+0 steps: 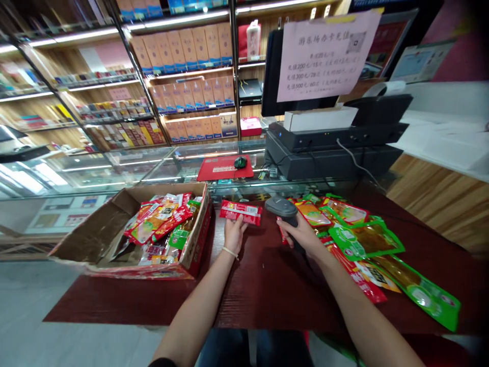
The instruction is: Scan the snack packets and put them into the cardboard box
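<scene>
My left hand (234, 237) grips a red snack packet (241, 212) by its lower edge, with a white barcode label facing up. A grey handheld barcode scanner (281, 208) is in my right hand (301, 235), its head turned toward that packet and a short gap between them. On the left, an open cardboard box (194, 237) holds several red and green snack packets (160, 219). To the right of the scanner lies a loose pile of green and red packets (367, 239). Part of a red packet shows behind my right hand.
A dark red table (248, 295) carries the box and the pile. Behind it are a glass counter, a red mouse pad (214, 169) with a black mouse (240, 162), and a cash drawer (336, 158) below a monitor (271, 76) with a paper sign. Shelves of boxes (187, 48) stand at the back.
</scene>
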Tool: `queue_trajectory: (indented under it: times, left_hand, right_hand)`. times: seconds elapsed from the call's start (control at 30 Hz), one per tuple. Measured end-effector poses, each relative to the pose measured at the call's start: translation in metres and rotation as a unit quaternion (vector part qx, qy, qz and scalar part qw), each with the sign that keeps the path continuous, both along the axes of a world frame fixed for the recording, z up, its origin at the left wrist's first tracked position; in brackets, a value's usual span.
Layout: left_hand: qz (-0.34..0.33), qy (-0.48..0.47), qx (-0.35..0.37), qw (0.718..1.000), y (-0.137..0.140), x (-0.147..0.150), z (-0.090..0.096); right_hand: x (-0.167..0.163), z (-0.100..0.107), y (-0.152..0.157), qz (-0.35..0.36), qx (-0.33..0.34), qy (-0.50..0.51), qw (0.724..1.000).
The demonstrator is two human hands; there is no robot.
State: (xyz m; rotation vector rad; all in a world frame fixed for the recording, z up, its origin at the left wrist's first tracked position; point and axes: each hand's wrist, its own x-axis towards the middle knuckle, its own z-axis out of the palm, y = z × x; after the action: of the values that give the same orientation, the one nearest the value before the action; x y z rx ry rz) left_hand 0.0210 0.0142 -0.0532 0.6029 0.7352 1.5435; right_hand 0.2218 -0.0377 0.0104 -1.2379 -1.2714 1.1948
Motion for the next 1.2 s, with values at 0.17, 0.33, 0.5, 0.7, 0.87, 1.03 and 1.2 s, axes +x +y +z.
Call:
queue_trajectory:
  times: [0.17, 0.33, 0.5, 0.7, 0.87, 1.03, 1.2]
  left_hand:
    - [0.04, 0.175, 0.034, 0.983, -0.015, 0.004, 0.021]
    - [0.052, 0.283, 0.166, 0.943, -0.047, -0.021, 0.101]
    - [0.151, 0.421, 0.231, 0.864, -0.066, -0.095, 0.176]
    - [0.377, 0.672, 0.163, 0.616, -0.055, -0.203, 0.183]
    - [0.235, 0.754, 0.059, 0.61, -0.034, -0.242, 0.148]
    - [0.188, 0.742, 0.054, 0.641, -0.028, -0.243, 0.134]
    - [0.175, 0.772, 0.103, 0.602, -0.034, -0.23, 0.145]
  right_hand:
    - [0.0, -0.001, 0.006, -0.067, 0.042, 0.056, 0.995]
    - [-0.002, 0.01, 0.008, -0.07, 0.04, 0.044, 0.996]
    - [-0.016, 0.026, 0.008, -0.032, 0.041, 0.04, 0.998]
    - [-0.06, 0.044, 0.008, 0.023, 0.056, 0.051, 0.997]
    - [-0.1, 0.046, 0.012, 0.055, 0.049, 0.062, 0.995]
    - [-0.11, 0.041, 0.016, 0.066, 0.06, 0.051, 0.995]
    - [-0.089, 0.035, 0.017, 0.038, 0.061, 0.04, 0.997]
